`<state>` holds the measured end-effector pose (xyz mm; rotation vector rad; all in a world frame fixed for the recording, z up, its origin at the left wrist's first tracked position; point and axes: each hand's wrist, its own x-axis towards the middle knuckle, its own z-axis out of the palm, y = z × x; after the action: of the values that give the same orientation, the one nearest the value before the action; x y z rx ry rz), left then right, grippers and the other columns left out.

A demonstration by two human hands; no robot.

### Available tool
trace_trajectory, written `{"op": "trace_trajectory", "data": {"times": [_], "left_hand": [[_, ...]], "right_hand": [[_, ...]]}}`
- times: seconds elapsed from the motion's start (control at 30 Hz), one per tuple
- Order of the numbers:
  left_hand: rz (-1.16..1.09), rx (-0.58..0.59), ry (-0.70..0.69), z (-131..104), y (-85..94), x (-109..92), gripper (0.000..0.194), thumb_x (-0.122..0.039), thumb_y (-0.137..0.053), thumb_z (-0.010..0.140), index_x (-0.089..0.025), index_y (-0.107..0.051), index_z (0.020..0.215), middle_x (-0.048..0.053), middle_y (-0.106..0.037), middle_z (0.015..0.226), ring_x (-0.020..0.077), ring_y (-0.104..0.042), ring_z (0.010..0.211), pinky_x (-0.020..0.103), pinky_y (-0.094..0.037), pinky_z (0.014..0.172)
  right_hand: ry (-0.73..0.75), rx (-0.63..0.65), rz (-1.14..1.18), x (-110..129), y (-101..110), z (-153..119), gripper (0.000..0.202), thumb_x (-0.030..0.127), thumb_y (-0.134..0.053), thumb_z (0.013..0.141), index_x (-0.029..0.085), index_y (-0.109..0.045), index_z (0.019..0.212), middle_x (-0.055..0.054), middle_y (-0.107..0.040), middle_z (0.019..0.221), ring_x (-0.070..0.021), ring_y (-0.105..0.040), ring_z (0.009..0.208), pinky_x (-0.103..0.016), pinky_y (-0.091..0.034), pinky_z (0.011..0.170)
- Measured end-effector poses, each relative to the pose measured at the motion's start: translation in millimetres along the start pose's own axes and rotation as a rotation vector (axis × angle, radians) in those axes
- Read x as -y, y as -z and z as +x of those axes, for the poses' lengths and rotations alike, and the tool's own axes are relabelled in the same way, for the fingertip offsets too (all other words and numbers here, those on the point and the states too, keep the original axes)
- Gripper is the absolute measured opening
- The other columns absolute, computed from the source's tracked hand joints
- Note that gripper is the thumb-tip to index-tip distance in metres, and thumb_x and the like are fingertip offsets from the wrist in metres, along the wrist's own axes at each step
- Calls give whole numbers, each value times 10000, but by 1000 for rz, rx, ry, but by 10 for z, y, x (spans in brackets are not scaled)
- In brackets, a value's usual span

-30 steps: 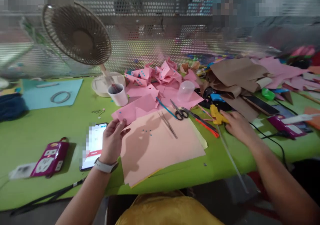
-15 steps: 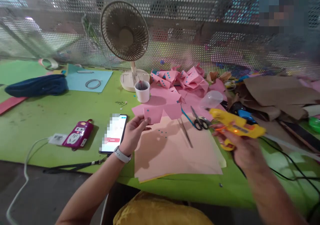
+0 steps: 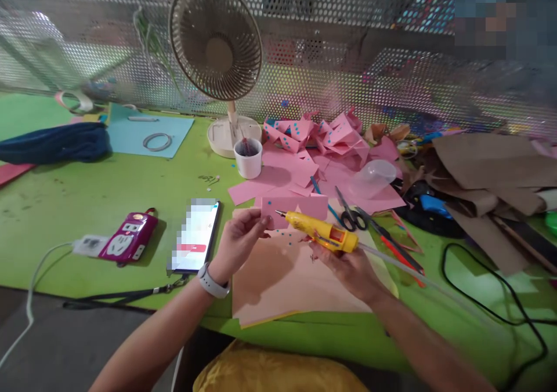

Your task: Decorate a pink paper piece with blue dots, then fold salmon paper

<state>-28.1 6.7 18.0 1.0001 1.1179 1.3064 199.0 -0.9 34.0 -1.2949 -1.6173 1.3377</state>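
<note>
My left hand (image 3: 244, 238) pinches the left end of a pink paper piece (image 3: 315, 206) that has a small blue dot on it. In my right hand (image 3: 348, 270) is a yellow hot glue gun (image 3: 322, 231), its metal nozzle pointing left, close to the dot on the pink paper. A clear glue stick (image 3: 400, 265) trails out of the gun's back end. Under both hands lies a peach paper sheet (image 3: 278, 287) with several blue dots near its upper part. Whether the nozzle touches the pink paper I cannot tell.
Black scissors (image 3: 353, 218) and red-and-black pliers (image 3: 394, 247) lie to the right, near a black cable (image 3: 496, 282). Behind are pink paper scraps (image 3: 304, 134), a white cup (image 3: 248, 160) and a fan (image 3: 217, 55). A phone (image 3: 202, 235) and a purple power socket (image 3: 130, 238) sit left.
My right hand has brought the glue gun leftward from the right side to the pink paper. The paper in my left hand has shifted slightly right and turned flatter to view.
</note>
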Motion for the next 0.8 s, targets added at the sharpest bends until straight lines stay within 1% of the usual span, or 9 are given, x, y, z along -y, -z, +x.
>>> {"op": "trace_trajectory", "data": {"times": [0.07,0.13,0.2,0.3,0.47,0.63,0.8], "left_hand": [[10,13,-27,-10,-6,-9,307,-430,-763,795,-166,-718,944,17,-723,795,112,-677,711,199,-586,623],[23,19,-49,-20,-10,-14,289,-421,-750,811,-170,-719,952,20,-728,805,114,-684,725,194,-586,626],[39,24,-61,-28,-11,-13,284,-418,-737,825,-171,-718,966,27,-735,817,122,-693,737,198,-589,630],[75,24,-74,-38,-14,-5,289,-413,-724,836,-170,-714,993,36,-743,827,129,-694,733,210,-591,631],[126,18,-102,-47,-28,-3,290,-411,-703,851,-170,-710,1014,40,-740,835,138,-689,729,228,-589,629],[127,20,-93,-51,-28,-15,281,-404,-699,856,-170,-707,1013,42,-740,839,144,-692,740,238,-588,642],[129,21,-90,-52,-19,2,272,-395,-692,863,-173,-704,1020,42,-739,835,143,-690,743,241,-588,651]], "right_hand": [[23,13,-11,-22,-8,1,286,415,-633,888,175,-680,1034,-53,-721,900,-172,-646,726,-261,-536,640],[92,12,-40,-34,-14,7,267,395,-631,895,176,-683,1037,-48,-711,929,-162,-646,748,-251,-532,680],[154,6,-84,-43,-15,14,230,373,-623,905,186,-685,1023,-37,-697,931,-154,-644,761,-243,-526,709],[205,-4,-125,-63,-13,18,193,349,-608,920,201,-670,1027,-19,-674,908,-147,-637,758,-235,-519,707],[267,4,-163,-97,-11,19,149,318,-585,935,221,-648,1029,-4,-636,908,-137,-629,752,-234,-522,705],[295,5,-218,-107,-3,5,133,299,-586,934,254,-634,1050,1,-647,937,-152,-643,835,-250,-530,758],[336,-24,-266,-119,-8,5,103,278,-590,930,275,-614,1030,12,-643,914,-152,-643,812,-259,-534,732]]}}
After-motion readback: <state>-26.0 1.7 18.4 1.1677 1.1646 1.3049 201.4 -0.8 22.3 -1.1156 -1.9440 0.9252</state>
